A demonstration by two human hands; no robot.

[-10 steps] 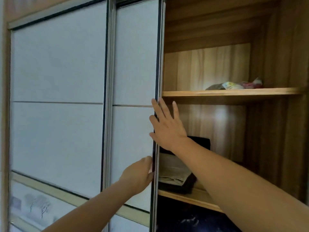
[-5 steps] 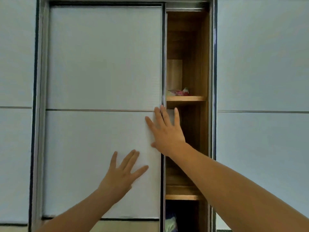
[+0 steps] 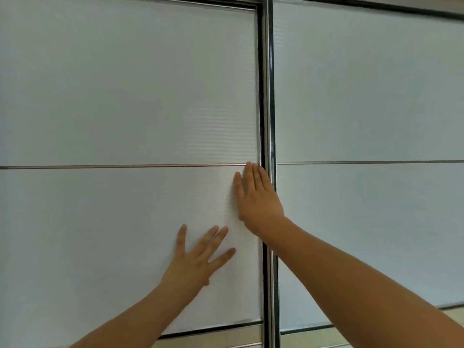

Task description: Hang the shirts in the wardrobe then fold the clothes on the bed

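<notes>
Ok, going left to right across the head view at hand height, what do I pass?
left door → left hand → right hand → metal door edge → right door. Both hands lie flat on the left door, fingers straight.

Left door cut off at left edge, right door at right; forearms cut by bottom edge.

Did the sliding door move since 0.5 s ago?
Yes. The door slid right: the shelf gap is gone and its edge now meets the right panel. The left hand and right hand press flat on it.
</notes>
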